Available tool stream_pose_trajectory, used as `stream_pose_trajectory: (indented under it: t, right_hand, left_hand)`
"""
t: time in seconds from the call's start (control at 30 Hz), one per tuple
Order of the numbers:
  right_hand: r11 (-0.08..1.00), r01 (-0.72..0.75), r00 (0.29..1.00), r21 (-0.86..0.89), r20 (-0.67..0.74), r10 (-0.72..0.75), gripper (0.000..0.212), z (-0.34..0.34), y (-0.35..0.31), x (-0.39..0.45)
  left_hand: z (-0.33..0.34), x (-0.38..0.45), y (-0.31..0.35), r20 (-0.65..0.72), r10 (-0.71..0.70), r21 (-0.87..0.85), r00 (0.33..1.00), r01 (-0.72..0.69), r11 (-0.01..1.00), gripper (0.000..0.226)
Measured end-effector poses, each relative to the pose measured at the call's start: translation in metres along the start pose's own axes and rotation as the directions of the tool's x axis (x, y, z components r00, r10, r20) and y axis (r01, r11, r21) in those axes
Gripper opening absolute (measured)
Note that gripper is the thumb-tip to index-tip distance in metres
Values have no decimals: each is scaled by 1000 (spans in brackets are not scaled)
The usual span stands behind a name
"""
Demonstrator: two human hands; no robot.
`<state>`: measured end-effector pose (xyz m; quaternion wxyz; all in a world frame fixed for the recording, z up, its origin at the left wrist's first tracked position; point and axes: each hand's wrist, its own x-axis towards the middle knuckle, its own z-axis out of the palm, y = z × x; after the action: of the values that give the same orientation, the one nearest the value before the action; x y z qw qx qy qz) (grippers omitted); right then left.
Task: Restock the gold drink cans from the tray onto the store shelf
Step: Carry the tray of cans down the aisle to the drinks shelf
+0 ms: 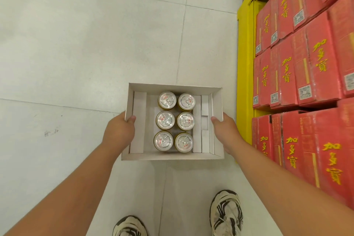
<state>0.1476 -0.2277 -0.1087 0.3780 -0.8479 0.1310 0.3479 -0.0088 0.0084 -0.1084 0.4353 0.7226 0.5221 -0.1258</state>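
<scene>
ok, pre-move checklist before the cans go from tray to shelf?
1. Left hand grips the white cardboard tray, thumb over its left wall: ok.
2. Right hand grips the right wall likewise: ok.
3. Six gold cans upright in two rows of three: ok.
4. Free hand to pick a can: not ok, both hold the tray.
5. Open shelf slot for the cans: cannot tell, only stacked red cartons on a yellow rack are visible.
6. Tile floor ahead unobstructed: ok.

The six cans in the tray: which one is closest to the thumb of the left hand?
The middle can of the left column. It lies level with the left hand's thumb on the tray wall; the others sit farther off.
</scene>
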Motion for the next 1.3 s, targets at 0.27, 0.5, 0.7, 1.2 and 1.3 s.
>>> stream_pose_trajectory:
  t: [0.27, 0.5, 0.7, 1.2, 1.3]
  right_hand:
    - [997, 81, 996, -20, 32, -80, 29, -83, -159, -157]
    - [994, 99, 994, -53, 48, -97, 40, -173, -316, -329]
    - [987, 130, 991, -96, 35, -127, 44, -223, -423, -433]
    - [986, 160, 987, -37, 33, -159, 38, -265, -584, -400]
    - [984, 178, 984, 1, 29, -178, 40, -274, -622, -362]
  left_hand:
    - [-170, -122, 103, -51, 28, -41, 998, -31, 999, 35]
    - [-326, -247, 204, -48, 53, -76, 997, -57, 995, 37]
    - [-442, -312, 276, -42, 59, -112, 997, -64, 992, 42]
    - [-538, -272, 432, -129, 142, -42, 981, -148, 988, 40]
    - [-544, -244, 475, -127, 133, -48, 983, -140, 989, 41]
